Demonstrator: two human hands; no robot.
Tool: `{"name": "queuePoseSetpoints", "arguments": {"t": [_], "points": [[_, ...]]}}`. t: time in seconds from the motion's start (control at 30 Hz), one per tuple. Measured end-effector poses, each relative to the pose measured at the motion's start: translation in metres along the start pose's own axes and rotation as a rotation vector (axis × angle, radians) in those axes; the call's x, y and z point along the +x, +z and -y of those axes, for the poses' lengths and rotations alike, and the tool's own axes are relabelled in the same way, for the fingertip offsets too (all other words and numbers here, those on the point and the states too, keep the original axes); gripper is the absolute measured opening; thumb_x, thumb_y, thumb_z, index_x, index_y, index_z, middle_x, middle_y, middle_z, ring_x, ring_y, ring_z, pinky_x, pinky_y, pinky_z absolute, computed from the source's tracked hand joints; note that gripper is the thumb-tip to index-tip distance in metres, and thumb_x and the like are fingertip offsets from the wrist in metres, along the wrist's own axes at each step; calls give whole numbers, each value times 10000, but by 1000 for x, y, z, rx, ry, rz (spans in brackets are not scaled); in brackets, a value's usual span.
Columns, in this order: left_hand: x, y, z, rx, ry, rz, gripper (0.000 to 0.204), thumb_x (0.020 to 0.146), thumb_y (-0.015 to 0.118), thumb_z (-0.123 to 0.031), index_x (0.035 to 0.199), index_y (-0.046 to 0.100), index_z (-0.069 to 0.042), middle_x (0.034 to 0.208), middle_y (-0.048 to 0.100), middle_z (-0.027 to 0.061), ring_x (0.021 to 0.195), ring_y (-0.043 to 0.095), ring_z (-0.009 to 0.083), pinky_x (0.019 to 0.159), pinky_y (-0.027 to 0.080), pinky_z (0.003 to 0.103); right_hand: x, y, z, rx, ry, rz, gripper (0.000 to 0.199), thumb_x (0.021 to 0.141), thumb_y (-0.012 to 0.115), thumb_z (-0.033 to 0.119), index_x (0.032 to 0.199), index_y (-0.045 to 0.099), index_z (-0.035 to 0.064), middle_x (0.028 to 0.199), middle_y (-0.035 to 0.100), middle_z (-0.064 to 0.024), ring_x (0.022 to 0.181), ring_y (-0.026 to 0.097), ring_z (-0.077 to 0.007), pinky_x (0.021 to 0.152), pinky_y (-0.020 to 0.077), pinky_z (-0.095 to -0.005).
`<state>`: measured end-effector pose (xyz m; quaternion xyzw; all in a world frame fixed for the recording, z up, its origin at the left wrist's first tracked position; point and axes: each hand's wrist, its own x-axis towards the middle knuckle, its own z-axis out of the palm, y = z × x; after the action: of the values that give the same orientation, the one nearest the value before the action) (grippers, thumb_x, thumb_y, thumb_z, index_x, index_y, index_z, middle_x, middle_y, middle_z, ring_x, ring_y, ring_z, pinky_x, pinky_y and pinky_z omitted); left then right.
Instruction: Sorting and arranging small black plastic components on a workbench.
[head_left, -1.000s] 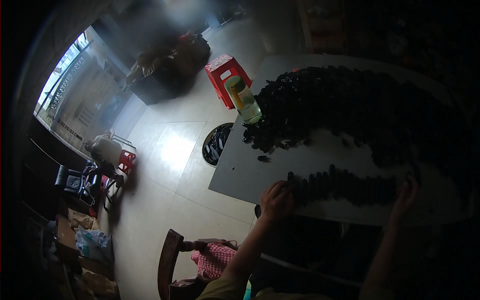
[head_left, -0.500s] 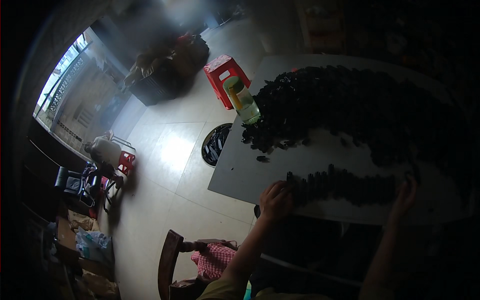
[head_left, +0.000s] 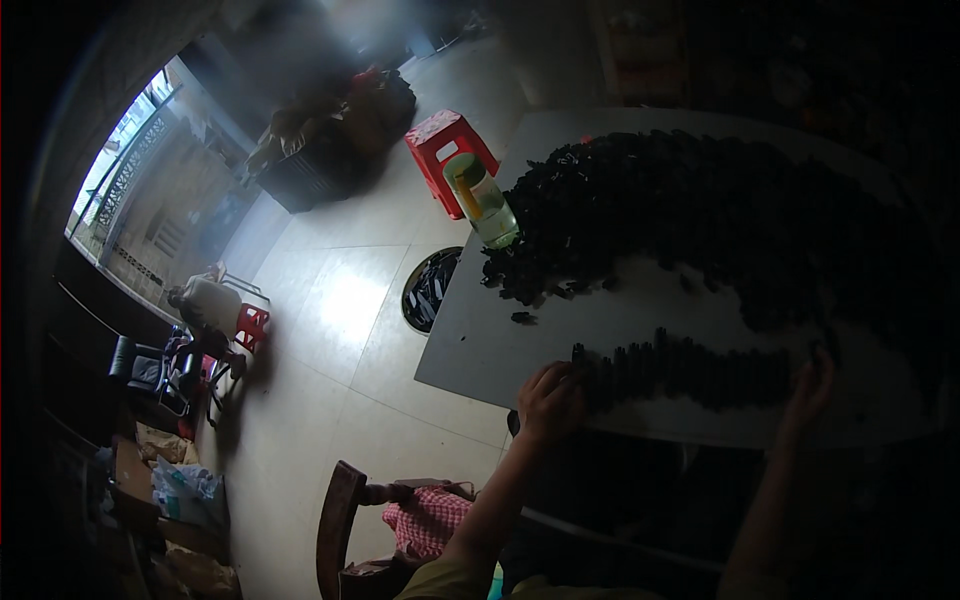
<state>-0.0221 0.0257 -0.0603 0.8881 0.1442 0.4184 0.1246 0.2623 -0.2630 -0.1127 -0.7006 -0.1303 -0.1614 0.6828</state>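
Note:
Small black pieces, too dark to name more exactly, stand packed side by side in an uneven row (head_left: 690,375) along the near part of the pale table (head_left: 470,350). Fingers curled, my left hand (head_left: 552,402) is closed against the row's left end. At the opposite end is my right hand (head_left: 812,388), dimly lit, its fingers bent together around what looks like a small dark piece. Beyond the row spreads a large loose heap (head_left: 690,200) of similar black pieces. Shadow hides the details of the pieces and of the right fingertips.
A clear bottle (head_left: 483,205) with a green lid stands at the table's left edge by the heap. Past that edge are a red stool (head_left: 447,150) and a round container (head_left: 430,290) of dark pieces on the floor. A wooden chair (head_left: 338,525) with pink checked cloth stands near my left arm.

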Motion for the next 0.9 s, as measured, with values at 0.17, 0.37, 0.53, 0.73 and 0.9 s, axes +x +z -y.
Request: {"name": "queuePoseSetpoints", "arguments": {"t": [0.17,0.37,0.53,0.73,0.9], "points": [[-3,1,2,-3,-11,12,221,728,657,-60,945,695,-53,988,662,96,916,648,266,720,536,363,0,-1,-1,-70,-2,19,336,981,567,285,1255,563,90,733,538,11,650,489,-64,607,419,-227],[1,0,-1,6,-5,-4,209,722,657,-59,928,697,-57,975,661,93,907,649,264,714,536,362,1,-2,-4,-19,42,30,325,979,570,282,1239,565,86,731,528,11,658,491,-65,613,420,-230],[2,-1,-2,-7,3,-10,206,716,656,-49,917,696,-56,967,659,92,896,651,259,706,538,359,-1,2,11,-28,51,32,311,981,566,275,1227,571,84,724,524,11,662,493,-67,617,421,-230],[2,0,-2,-10,-5,-16,184,716,641,-33,891,696,-46,945,662,105,889,656,264,703,534,352,-2,1,16,-79,32,61,330,989,548,301,1231,576,79,720,534,7,662,500,-72,629,434,-240],[1,0,-2,-1,-12,-7,187,715,658,-41,898,694,-56,958,659,93,889,651,259,701,534,355,-2,1,17,-85,24,66,353,991,541,317,1250,571,79,717,538,5,657,504,-75,634,441,-245]]}}
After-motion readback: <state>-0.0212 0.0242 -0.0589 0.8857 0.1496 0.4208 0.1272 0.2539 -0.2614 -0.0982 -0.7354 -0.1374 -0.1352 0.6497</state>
